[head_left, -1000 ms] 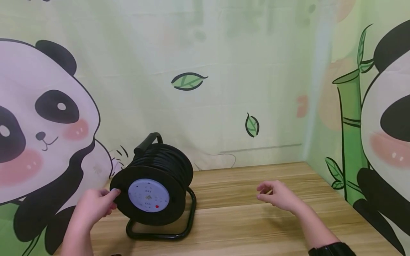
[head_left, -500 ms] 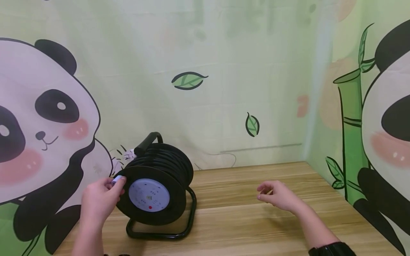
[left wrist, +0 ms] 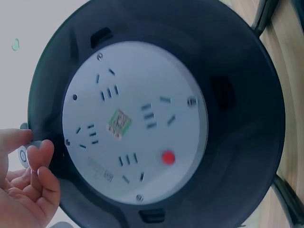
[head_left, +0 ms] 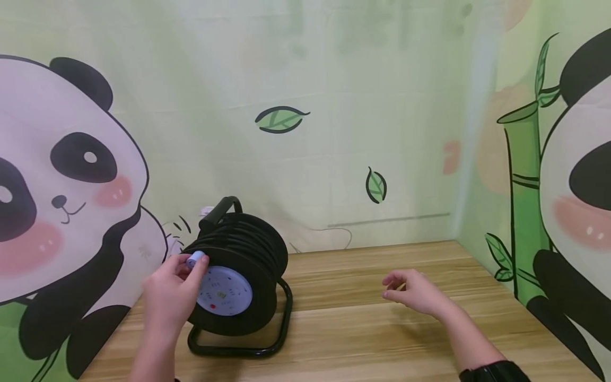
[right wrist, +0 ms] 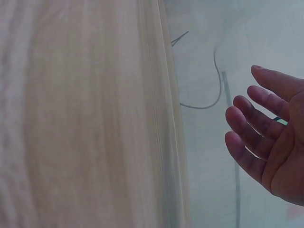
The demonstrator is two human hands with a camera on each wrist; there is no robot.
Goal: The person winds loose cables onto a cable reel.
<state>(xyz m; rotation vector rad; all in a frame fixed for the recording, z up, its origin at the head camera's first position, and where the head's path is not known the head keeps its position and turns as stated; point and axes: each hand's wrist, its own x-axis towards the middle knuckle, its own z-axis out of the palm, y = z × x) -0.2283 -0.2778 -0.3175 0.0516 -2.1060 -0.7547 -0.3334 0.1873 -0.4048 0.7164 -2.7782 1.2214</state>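
Observation:
A black cable reel [head_left: 248, 241] stands on the table on a tubular frame, wound with black cable. Its round pale socket plate [head_left: 229, 294], which has a red button, faces me. My left hand [head_left: 167, 292] pinches a small pale crank knob [head_left: 195, 258] at the upper left of the reel's black flange. In the left wrist view, thumb and fingers close round the knob [left wrist: 23, 156] beside the socket plate [left wrist: 133, 90]. My right hand [head_left: 415, 292] hovers over the table with fingers loosely bent, holding nothing; the right wrist view shows its palm [right wrist: 285, 161].
The wooden table [head_left: 343, 329] meets a printed cloth backdrop [head_left: 334, 132] at the back and right. A black carry handle [head_left: 219, 212] tops the reel. A small pale piece [head_left: 207, 210], partly hidden, shows behind that handle.
My left hand has carried the knob up and to the right, and the socket plate has turned clockwise with it. The pale piece behind the handle has risen. My right hand stays put.

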